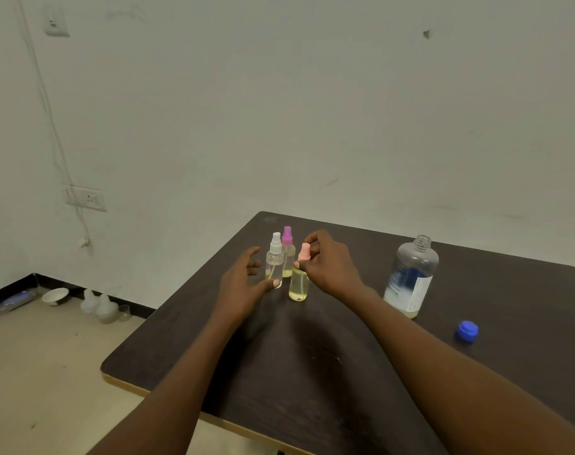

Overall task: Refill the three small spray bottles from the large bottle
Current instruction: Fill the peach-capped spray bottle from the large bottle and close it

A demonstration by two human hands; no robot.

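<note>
Three small bottles (pixel 287 267) grouped on the table (pixel 312 389). Pinching the pink spray head (pixel 304 251) of the nearest bottle (pixel 299 286) with the right hand (pixel 332 265); left hand (pixel 242 285) relaxed wide, thumb at the white-topped bottle (pixel 275 267). Likely screwing that head; next calls for steadying the body. Large bottle (pixel 410 277) uncapped, at right

Clear plastic large bottle (pixel 410 277); matt wood-grain table (pixel 312 372).

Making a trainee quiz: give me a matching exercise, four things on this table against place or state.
1 large clear plastic bottle
2 round blue plastic cap
3 small pink-capped clear spray bottle
4 small purple-capped clear spray bottle

A rearmost of three
B top pinched by right hand
C lying loose
D standing uncapped

Pairs: 1-D, 2-C, 3-B, 4-A
</note>
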